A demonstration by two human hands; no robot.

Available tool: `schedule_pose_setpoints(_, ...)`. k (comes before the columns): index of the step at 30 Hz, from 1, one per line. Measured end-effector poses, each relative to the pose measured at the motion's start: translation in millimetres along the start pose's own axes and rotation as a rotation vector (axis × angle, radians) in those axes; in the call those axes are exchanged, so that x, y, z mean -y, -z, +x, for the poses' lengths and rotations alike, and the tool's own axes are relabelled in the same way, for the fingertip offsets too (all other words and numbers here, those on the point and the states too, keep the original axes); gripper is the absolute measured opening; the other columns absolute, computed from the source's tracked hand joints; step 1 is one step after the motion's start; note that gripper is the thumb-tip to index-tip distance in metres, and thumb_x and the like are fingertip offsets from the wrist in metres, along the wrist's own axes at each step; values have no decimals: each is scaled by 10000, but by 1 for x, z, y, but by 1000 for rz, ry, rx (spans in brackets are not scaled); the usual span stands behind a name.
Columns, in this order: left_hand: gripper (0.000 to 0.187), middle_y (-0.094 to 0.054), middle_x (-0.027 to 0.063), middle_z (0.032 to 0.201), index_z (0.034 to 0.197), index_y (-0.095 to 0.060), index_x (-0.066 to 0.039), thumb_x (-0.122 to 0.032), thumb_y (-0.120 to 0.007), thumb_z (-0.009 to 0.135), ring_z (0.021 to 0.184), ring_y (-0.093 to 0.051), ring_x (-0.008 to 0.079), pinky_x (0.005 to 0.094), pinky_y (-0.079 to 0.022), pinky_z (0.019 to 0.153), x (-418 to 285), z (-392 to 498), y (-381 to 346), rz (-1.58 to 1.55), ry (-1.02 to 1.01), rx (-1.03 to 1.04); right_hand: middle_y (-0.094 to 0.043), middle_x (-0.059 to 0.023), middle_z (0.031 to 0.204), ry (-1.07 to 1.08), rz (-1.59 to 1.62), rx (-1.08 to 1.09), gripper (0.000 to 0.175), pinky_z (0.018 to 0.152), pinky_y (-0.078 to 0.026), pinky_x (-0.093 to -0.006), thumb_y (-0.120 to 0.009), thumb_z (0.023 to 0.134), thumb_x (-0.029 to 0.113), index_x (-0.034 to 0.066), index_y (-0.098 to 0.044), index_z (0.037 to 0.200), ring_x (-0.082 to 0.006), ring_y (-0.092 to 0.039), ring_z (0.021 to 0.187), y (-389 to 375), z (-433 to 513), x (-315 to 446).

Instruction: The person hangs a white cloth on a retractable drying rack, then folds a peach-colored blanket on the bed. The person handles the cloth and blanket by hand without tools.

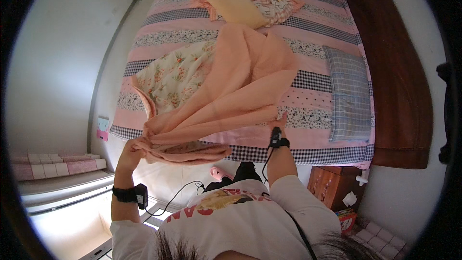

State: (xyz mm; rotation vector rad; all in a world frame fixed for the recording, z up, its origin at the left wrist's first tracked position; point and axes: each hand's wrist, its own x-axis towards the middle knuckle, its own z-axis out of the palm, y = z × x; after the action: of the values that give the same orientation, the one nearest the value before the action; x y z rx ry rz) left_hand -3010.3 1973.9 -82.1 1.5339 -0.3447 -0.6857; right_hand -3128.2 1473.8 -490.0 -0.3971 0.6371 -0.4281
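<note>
A peach quilt [231,90] lies bunched in long folds across the near half of the bed, part of its floral underside [177,76] turned up at the left. Gathered fabric at the quilt's near left corner is gripped in my left hand [131,153]. At the quilt's near right edge is my right hand [279,121], its fingers partly hidden; whether they pinch the fabric is unclear. Beyond the quilt's far end, a pale yellow pillow [236,6] rests on a crumpled patterned cloth [279,7]. A striped, patchwork-like pink sheet [310,97] covers the bed.
A blue plaid pillow [348,94] lies at the bed's right side, beside the dark wooden headboard [393,79]. A wooden nightstand [330,184] stands at the lower right. A scale [103,129] is on the floor at left. One pink shoe [221,173] shows below the bed's near edge.
</note>
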Motion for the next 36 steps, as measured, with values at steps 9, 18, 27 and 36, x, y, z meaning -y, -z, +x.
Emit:
schedule_pose_setpoints(9, 85, -581, 8, 812, 869, -603, -18, -84, -587, 818, 730, -534, 98, 226, -415, 622, 13, 36, 0, -45, 66, -178, -373, -142, 1339, 438, -301, -259, 627, 971, -349, -425, -534, 846, 263, 55, -244, 1361, -293, -399, 1186, -139, -14, 217)
schedule_pose_setpoints(18, 134, -633, 74, 864, 889, -623, -5, 15, -591, 760, 771, -596, 179, 270, -480, 677, -11, 77, -64, 343, 259, 178, -334, -177, 1371, 1193, -978, -239, 682, 968, -378, -363, -566, 829, 35, 48, -202, 1405, -277, -394, 1201, -212, -71, 388)
schedule_pose_setpoints(27, 172, -636, 67, 887, 969, -597, -7, -53, -618, 806, 803, -586, 168, 279, -462, 695, 54, 113, -146, 508, 470, 397, -545, -141, 1096, 238, -729, -718, 486, 677, -494, -312, -539, 834, 47, 34, -392, 1297, -213, -574, 878, 30, -37, 320)
schedule_pose_setpoints(36, 166, -626, 98, 923, 979, -640, -77, -129, -596, 828, 845, -590, 244, 314, -454, 744, 105, 104, -150, 439, 354, 500, -606, -92, 968, -107, -1758, -936, 324, 705, -478, -282, -604, 826, 180, 6, -571, 1098, -203, -581, 822, 106, -43, 309)
